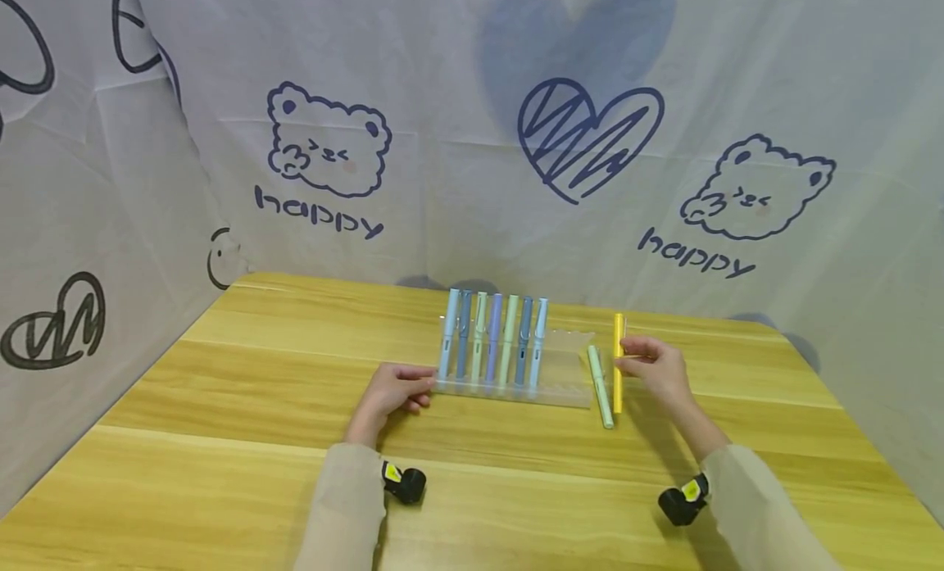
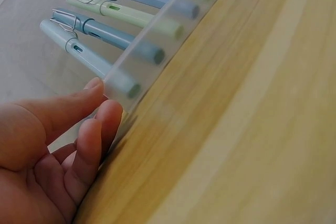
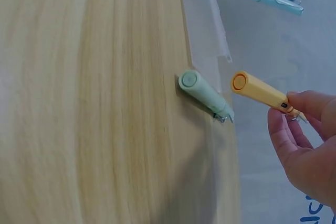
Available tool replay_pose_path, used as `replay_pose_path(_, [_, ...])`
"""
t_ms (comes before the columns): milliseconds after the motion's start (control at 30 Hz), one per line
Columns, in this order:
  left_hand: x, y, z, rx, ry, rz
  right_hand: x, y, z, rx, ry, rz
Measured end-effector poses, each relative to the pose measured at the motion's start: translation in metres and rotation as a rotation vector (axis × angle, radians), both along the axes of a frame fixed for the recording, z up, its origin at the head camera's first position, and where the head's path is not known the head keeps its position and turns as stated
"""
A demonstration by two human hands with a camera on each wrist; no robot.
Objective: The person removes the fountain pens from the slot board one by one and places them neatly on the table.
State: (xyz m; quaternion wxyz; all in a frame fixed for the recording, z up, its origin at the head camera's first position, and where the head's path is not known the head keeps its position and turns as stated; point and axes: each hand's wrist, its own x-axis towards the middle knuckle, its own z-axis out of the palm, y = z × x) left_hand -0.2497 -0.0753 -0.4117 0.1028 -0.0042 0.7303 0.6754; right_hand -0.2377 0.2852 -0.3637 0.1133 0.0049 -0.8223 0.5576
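Observation:
A clear plastic pen rack [image 1: 560,366] stands mid-table with several pastel pens [image 1: 492,337] leaning in its slots. My left hand [image 1: 394,391] touches the rack's left end, fingertips [image 2: 107,111] against the clear edge [image 2: 152,40], beside a light blue pen [image 2: 86,59]. My right hand [image 1: 655,366] pinches a yellow pen [image 1: 618,358] near its upper part; in the right wrist view the yellow pen [image 3: 260,90] hangs above the wood. A mint green pen [image 1: 600,387] lies on the table just right of the rack, also seen as the green pen [image 3: 202,90] in the right wrist view.
The wooden table [image 1: 221,440] is walled by a white cloth backdrop [image 1: 457,145] with bear and heart drawings. The rack's right slots [image 1: 571,350] hold no pens. Wrist cameras [image 1: 404,481] sit on both beige sleeves.

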Motion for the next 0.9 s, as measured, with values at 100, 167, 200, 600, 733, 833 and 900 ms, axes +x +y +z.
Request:
replay_pose_path(100, [0.000,0.000,0.000,0.000,0.002,0.000,0.000,0.001,0.002,0.008,-0.033,-0.001])
replay_pose_path(167, [0.000,0.000,0.001,0.001,0.003,-0.001,-0.001,0.001,0.001,0.004,-0.050,-0.001])
replay_pose_path(200, [0.001,0.000,0.001,0.000,0.002,-0.001,-0.001,0.001,0.001,0.002,-0.059,-0.002])
replay_pose_path(600, [0.000,0.000,0.000,0.000,0.005,-0.004,-0.007,0.008,-0.008,0.016,-0.150,0.008])
replay_pose_path(733, [0.001,0.000,0.000,0.004,0.007,-0.006,-0.010,0.010,-0.011,0.017,-0.182,0.019])
replay_pose_path(833, [0.001,0.000,0.000,0.003,0.009,-0.006,-0.012,0.011,-0.014,-0.001,-0.207,0.033])
replay_pose_path(900, [0.001,0.000,0.000,0.005,0.009,-0.005,-0.014,0.012,-0.016,-0.010,-0.219,0.038])
